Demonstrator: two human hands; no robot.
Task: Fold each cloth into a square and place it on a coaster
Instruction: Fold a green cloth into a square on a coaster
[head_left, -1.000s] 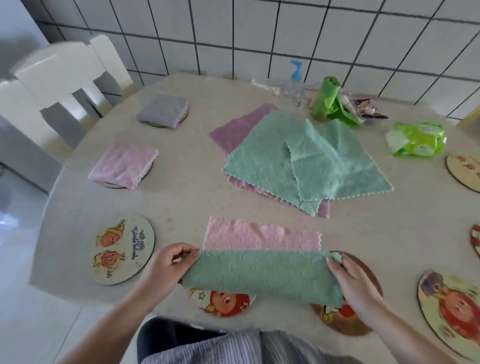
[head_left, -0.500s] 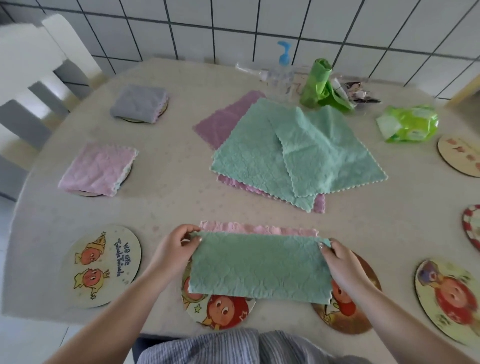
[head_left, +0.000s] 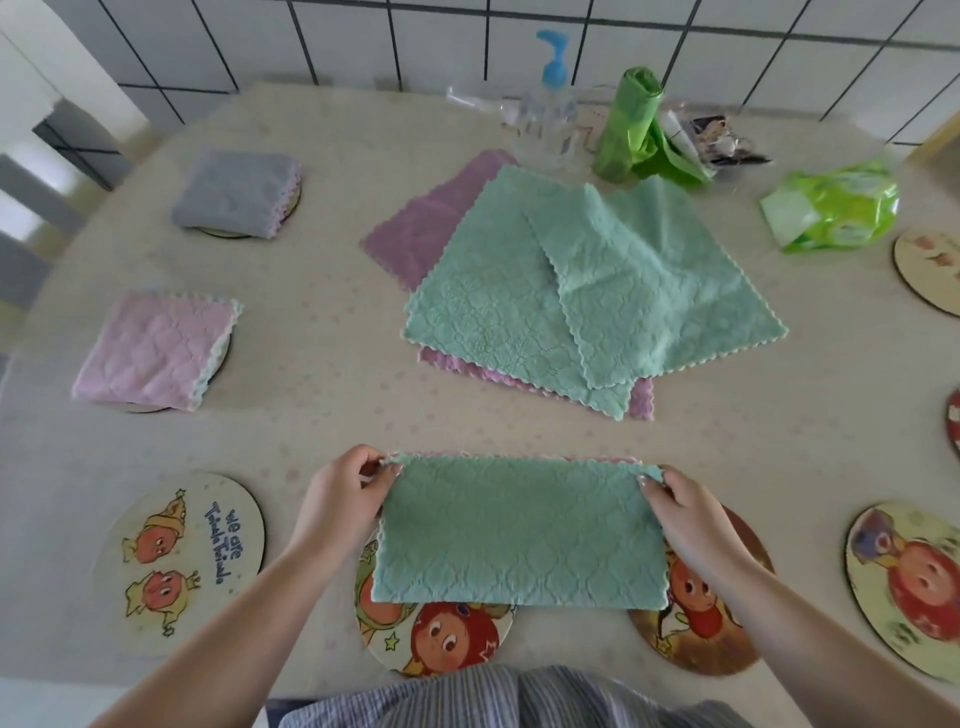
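While both hands pinch the far corners, the green cloth (head_left: 519, 535) lies folded in half at the near edge of the table (head_left: 322, 332)
Head view, the only one: the left hand (head_left: 340, 501) is closed on the cloth's far left corner and the right hand (head_left: 685, 512) on its far right corner, thumbs and fingers clamped through both layers; to do this step well I would line up the scalloped edges so the pink underside showing along the far edge disappears, press the crease flat, then bring one short end over the other to make a square; the cloth covers most of two coasters (head_left: 441, 639) at the near edge, so their full pictures are hidden, and coasters at the table's right edge are cut off by the frame
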